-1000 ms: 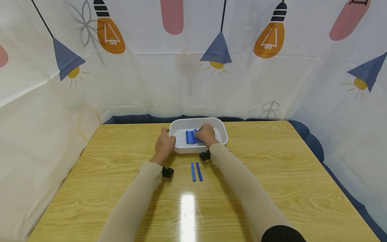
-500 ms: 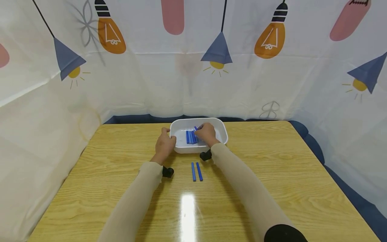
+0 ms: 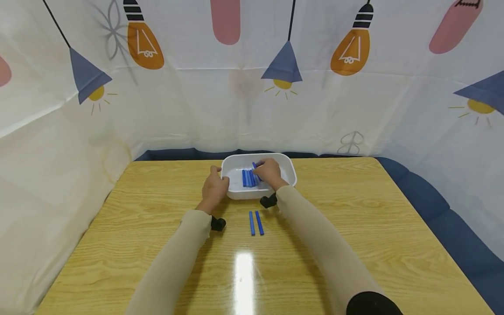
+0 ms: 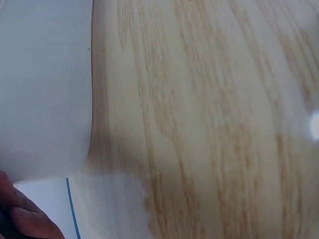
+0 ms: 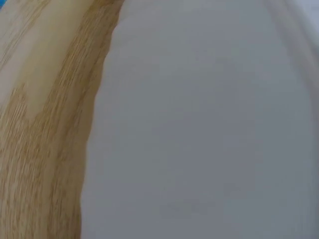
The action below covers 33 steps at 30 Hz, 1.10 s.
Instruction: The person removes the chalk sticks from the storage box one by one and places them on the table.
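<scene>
A white plastic tray point(image 3: 236, 195) stands near the far edge of the table. My left hand point(image 3: 214, 189) holds its left end, with the thumb at the near corner; part of that hand point(image 4: 30, 219) also shows in the left wrist view. Several short blue sticks point(image 3: 248, 178) lie side by side inside the tray. Reaching over the front wall, my right hand point(image 3: 271, 173) pinches another blue stick point(image 3: 254, 165), whose tip pokes out beyond the fingers. The right wrist view is filled by the tray's outer wall point(image 5: 199, 124), and the fingers are out of sight there.
Two more blue sticks, a left one point(image 3: 252, 223) and a right one point(image 3: 259, 223), lie on the wooden table point(image 3: 165, 210) in front of the tray. A dark blue padded edge point(image 3: 421, 192) runs behind and right of the table. A printed curtain point(image 3: 212, 109) hangs behind.
The pinched stick has shifted slightly away from me inside the tray, its tip now standing out beyond the row. The left hand and the tray have stayed in place.
</scene>
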Available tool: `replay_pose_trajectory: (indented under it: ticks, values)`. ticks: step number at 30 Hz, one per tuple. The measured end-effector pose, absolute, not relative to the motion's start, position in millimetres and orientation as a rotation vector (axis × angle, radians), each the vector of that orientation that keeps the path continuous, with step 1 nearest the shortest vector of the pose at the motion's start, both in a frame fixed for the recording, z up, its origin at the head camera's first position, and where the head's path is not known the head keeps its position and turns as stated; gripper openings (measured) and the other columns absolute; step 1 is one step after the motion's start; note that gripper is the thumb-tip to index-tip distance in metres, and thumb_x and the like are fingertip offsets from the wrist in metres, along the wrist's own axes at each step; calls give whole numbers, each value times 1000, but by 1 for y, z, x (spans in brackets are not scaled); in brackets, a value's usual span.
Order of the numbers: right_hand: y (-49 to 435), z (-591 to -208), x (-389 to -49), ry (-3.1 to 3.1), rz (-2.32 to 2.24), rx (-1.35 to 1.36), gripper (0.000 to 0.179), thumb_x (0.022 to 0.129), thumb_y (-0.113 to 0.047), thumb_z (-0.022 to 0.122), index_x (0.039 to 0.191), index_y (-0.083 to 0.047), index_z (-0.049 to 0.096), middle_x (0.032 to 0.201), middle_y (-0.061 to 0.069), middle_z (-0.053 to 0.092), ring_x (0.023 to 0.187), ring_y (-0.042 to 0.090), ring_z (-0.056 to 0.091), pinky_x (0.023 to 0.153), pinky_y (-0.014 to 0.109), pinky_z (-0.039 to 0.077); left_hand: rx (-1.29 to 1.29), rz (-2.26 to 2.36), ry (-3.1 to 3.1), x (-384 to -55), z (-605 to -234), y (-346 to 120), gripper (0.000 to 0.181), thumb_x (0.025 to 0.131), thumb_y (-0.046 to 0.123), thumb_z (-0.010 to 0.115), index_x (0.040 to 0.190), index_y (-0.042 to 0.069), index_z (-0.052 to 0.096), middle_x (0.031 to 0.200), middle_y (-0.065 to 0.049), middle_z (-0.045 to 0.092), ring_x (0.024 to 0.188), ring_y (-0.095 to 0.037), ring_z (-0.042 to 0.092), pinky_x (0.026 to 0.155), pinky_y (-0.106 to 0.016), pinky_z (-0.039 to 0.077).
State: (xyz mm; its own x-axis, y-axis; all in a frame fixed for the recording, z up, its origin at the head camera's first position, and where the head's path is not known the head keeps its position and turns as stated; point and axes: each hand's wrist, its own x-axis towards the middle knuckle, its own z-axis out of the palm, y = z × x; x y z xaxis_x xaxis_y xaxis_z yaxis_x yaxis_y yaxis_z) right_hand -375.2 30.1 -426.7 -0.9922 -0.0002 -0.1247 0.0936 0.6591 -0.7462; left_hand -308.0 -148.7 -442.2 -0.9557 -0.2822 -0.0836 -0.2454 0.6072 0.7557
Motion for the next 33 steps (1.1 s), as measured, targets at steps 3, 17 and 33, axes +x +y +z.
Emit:
replay_pose_trajectory:
  ticks: [3,17,33]
  values:
    - [30,-424,-374,2763,-1251,59,33,79,-18,73,111,-8,71,107,7,70,91,19,63,78,31,52,459,-1297,-2780,-308,-443,-149,48,92,27,45,138,15,36,117,-15,62,94,-28,56,76,-37,43]
    - [43,-402,-363,2693,-1286,10,33,84,-20,69,115,-8,64,104,8,66,82,18,62,63,26,55,475,-1272,-2796,-313,-444,-149,48,93,27,45,139,15,36,117,-15,62,94,-28,56,76,-37,43]
    - [65,-387,-338,2617,-1475,-122,26,83,-18,68,106,-7,60,97,11,63,75,22,64,72,42,58,485,-1270,-2814,-315,-444,-151,49,92,28,44,139,14,35,117,-15,62,94,-28,56,76,-37,44]
